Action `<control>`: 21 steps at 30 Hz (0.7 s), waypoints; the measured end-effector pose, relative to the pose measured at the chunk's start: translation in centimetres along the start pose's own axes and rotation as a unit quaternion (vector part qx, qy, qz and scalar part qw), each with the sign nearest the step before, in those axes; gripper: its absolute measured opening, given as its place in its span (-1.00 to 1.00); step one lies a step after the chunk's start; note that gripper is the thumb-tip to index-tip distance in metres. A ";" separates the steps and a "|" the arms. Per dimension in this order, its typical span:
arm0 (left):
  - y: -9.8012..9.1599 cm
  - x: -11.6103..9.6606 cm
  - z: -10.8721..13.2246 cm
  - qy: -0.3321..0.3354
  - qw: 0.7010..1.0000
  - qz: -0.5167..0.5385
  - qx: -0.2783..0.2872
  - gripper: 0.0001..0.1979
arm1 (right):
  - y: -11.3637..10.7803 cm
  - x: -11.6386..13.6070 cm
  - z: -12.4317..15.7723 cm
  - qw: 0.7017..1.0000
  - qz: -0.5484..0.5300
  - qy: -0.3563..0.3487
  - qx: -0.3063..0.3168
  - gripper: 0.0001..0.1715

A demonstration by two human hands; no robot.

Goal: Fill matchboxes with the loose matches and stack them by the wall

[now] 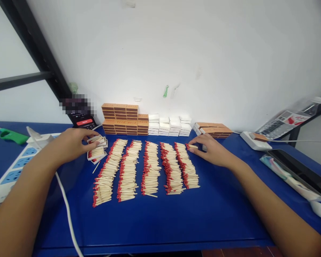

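Five rows of red-headed matches (pixel 151 167) lie side by side on the blue table. At their left, a small group of white matchbox trays (pixel 96 153) filled with matches sits with some stacked. My left hand (pixel 77 139) has its thumb and fingers closed around the upper tray of this group. Beyond the far end of the rightmost row, my right hand (pixel 207 148) pinches a small bunch of matches (pixel 192 146) between thumb and fingers, heads pointing left. Part of a whitish object shows by the right fingers, mostly hidden. One loose match (pixel 96 167) lies below the trays.
Brown matchboxes (pixel 120 126) and white trays (pixel 169 126) stand stacked along the wall, with more brown boxes (pixel 214 130) to their right. A phone (pixel 82 117) leans at the back left. A power strip (pixel 21 166), its white cable and a green lighter (pixel 13 136) lie left.
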State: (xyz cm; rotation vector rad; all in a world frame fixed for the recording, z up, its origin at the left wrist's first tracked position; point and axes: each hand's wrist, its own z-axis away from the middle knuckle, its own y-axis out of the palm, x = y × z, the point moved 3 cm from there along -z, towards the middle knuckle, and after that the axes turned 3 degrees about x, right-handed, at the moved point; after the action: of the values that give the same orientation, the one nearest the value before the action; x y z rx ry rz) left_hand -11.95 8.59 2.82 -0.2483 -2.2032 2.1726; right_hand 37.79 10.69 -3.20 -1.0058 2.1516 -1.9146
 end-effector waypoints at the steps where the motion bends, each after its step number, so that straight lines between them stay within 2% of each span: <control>1: -0.1 -0.1 0.1 0.000 1.000 -0.003 0.003 -0.46 | 0.0 -0.1 0.0 1.000 -0.001 -0.001 0.000 -0.50; 9: -0.8 -1.2 0.8 0.005 1.000 0.000 0.010 -0.51 | -0.2 0.0 0.2 0.999 -0.011 -0.008 0.030 -0.48; 21: -0.7 -1.1 1.0 0.036 0.998 0.008 -0.040 -0.63 | -0.7 -0.2 0.6 0.999 0.004 0.008 0.033 -0.49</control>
State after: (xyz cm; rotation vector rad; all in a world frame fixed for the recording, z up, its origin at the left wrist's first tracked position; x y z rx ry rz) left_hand -11.04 7.39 3.56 -0.3429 -2.2595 2.0500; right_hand 38.55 10.32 -2.76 -0.9715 2.0827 -1.9829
